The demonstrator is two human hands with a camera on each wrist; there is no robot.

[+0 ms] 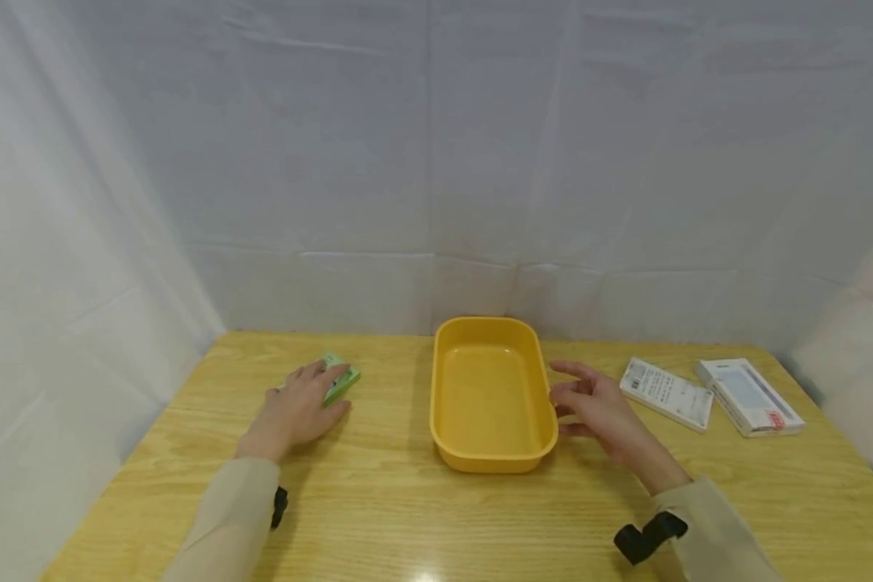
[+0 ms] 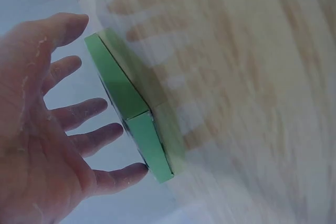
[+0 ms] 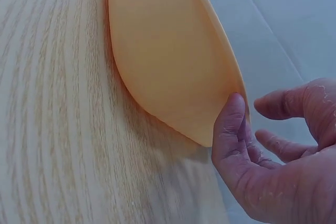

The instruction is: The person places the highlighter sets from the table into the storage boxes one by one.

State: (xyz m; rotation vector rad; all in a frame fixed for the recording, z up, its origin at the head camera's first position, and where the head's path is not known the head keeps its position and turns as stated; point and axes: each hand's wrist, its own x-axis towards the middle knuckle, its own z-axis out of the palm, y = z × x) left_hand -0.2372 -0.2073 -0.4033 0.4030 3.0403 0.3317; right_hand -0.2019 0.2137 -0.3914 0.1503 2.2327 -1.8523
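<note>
My left hand [image 1: 301, 408] is over a flat green box [image 1: 343, 386] on the left side of the table, partly covering it in the head view. In the left wrist view, the spread fingers of that hand [image 2: 47, 129] reach toward the top face of the green box [image 2: 118, 90], with the fingertips right at its edge. Beside the long right side of a yellow plastic tray [image 1: 489, 404] is my right hand [image 1: 604, 412], its fingers loosely bent. From the right wrist, one fingertip of this hand [image 3: 278, 182] overlaps the wall of the tray [image 3: 173, 51].
A thin white printed box [image 1: 667, 394] lies right of my right hand. Further right is a larger white box [image 1: 751, 398] with a pale blue panel and a red mark. The wooden table [image 1: 378, 517] meets a white cloth backdrop [image 1: 335, 162] behind.
</note>
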